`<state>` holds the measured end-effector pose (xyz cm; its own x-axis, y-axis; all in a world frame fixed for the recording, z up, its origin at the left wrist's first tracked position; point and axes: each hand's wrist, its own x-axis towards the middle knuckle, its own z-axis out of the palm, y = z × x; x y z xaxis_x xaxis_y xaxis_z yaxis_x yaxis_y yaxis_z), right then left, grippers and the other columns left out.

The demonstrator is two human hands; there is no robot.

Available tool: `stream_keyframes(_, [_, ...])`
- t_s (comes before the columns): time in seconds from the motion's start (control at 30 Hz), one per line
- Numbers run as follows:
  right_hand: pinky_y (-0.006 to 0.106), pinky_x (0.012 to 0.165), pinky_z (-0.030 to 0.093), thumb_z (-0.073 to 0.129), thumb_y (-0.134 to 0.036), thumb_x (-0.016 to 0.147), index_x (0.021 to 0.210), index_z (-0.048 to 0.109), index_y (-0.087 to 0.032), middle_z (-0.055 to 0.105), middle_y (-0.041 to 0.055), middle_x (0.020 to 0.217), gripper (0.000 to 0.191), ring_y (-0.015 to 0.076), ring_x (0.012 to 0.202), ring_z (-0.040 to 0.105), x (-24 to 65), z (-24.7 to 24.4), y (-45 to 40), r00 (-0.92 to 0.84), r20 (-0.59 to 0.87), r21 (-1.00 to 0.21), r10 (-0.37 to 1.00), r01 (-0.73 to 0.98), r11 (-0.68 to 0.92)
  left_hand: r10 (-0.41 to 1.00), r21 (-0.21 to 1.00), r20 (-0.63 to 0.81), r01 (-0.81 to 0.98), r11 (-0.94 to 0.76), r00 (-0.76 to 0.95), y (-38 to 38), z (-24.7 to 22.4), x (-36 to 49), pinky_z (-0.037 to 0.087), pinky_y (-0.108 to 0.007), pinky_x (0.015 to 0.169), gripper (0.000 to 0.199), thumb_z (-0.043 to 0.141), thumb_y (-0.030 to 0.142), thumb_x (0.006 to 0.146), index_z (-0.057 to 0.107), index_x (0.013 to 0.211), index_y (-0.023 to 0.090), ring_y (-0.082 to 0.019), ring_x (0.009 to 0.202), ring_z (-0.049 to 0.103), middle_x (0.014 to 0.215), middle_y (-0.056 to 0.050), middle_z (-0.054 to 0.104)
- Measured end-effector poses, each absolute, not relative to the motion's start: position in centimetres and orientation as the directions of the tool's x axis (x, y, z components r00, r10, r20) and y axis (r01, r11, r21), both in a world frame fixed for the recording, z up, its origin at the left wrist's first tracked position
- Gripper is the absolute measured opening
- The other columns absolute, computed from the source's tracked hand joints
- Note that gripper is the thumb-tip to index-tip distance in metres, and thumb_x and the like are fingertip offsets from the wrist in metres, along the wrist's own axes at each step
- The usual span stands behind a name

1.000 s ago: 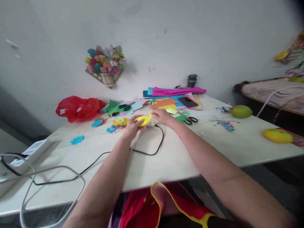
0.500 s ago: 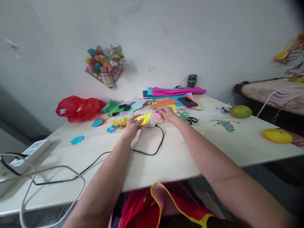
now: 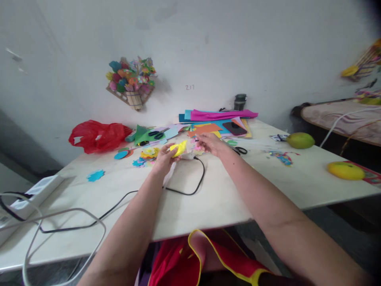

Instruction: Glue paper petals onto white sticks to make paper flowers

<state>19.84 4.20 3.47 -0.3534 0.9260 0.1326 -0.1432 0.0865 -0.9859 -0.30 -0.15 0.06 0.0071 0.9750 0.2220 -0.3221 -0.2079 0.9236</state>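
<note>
A folded bright yellow craft piece (image 3: 179, 149) is held in my left hand (image 3: 164, 158), between thumb and fingers. To its right, my right hand (image 3: 212, 143) has its fingertips drawn together above small pink pieces (image 3: 197, 146). A small dark tip shows at those fingertips, too small to name. Under and between the hands lies a whitish translucent object (image 3: 187, 155), partly hidden, at the end of a black cable (image 3: 202, 178). Left of my left hand are yellow and orange paper flowers (image 3: 149, 152) and blue cutouts (image 3: 139, 162).
Scissors (image 3: 239, 151) lie beyond my right forearm, another pair (image 3: 156, 134) on the papers behind. A red plastic bag (image 3: 98, 136), a phone (image 3: 234, 128), a green mango (image 3: 300, 140) and a yellow one (image 3: 345, 170) surround the work. A power strip (image 3: 37, 194) with looped white cable sits left.
My left hand has tilted the yellow piece and moved slightly left. The right hand has turned and shifted slightly, its fingers now more visible and its forearm covering more of the scissors.
</note>
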Motion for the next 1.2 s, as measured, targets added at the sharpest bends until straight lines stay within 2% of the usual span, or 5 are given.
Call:
stream_keyframes(0.2, [0.017, 0.039, 0.038, 0.057, -0.022, 0.079, 0.082, 0.059, -0.01, 0.064, 0.0046, 0.061, 0.012, 0.0053, 0.042, 0.048, 20.1, 3.1, 4.9, -0.404, 0.103, -0.96, 0.909, -0.279, -0.015, 0.974, 0.915, 0.228, -0.344, -0.209, 0.016, -0.2, 0.1, -0.4, 0.046, -0.016, 0.042, 0.046, 0.072, 0.024, 0.062, 0.046, 0.098, 0.016, -0.009, 0.048, 0.059, 0.069, 0.0, 0.062])
stream_keyframes(0.37, [0.019, 0.048, 0.045, 0.052, -0.014, 0.081, 0.093, 0.059, -0.01, 0.068, 0.0103, 0.078, 0.014, 0.008, 0.052, 0.055, 20.3, 2.7, 5.1, -0.438, 0.109, -0.958, 0.892, -0.285, -0.023, 0.972, 0.916, 0.233, -0.339, -0.214, 0.014, -0.2, 0.0, -0.4, 0.046, -0.016, 0.041, 0.047, 0.073, 0.026, 0.061, 0.046, 0.098, 0.016, -0.008, 0.048, 0.059, 0.071, 0.0, 0.062])
stream_keyframes(0.73, [0.018, 0.039, 0.044, 0.065, -0.014, 0.07, 0.088, 0.06, -0.011, 0.065, 0.0024, 0.064, 0.019, 0.0068, 0.043, 0.053, 18.8, 3.2, 3.9, -0.395, 0.195, -0.981, 0.898, -0.059, 0.187, 0.97, 0.928, 0.244, -0.295, -0.226, 0.023, -0.3, 0.1, -0.3, 0.042, -0.015, 0.037, 0.048, 0.073, 0.027, 0.061, 0.046, 0.099, 0.016, -0.009, 0.046, 0.058, 0.067, 0.0, 0.062])
stream_keyframes(0.97, [0.018, 0.037, 0.044, 0.063, -0.01, 0.07, 0.088, 0.06, -0.011, 0.064, 0.0017, 0.062, 0.018, 0.0073, 0.041, 0.053, 18.7, 3.5, 3.4, -0.409, 0.194, -0.981, 0.892, -0.053, 0.189, 0.969, 0.935, 0.245, -0.27, -0.229, 0.03, -0.2, 0.1, -0.2, 0.041, -0.015, 0.037, 0.048, 0.072, 0.027, 0.062, 0.046, 0.1, 0.016, -0.009, 0.045, 0.058, 0.067, 0.0, 0.061])
stream_keyframes(1.2, [0.018, 0.039, 0.045, 0.065, -0.01, 0.067, 0.089, 0.058, -0.01, 0.064, 0.0021, 0.06, 0.023, 0.0087, 0.043, 0.055, 19.1, 3.0, 3.8, -0.469, 0.123, -0.992, 0.875, -0.084, 0.094, 0.973, 0.944, 0.225, -0.256, -0.208, 0.04, -0.3, 0.1, -0.2, 0.041, -0.015, 0.037, 0.05, 0.072, 0.027, 0.061, 0.046, 0.103, 0.016, -0.01, 0.046, 0.059, 0.07, -0.001, 0.061])
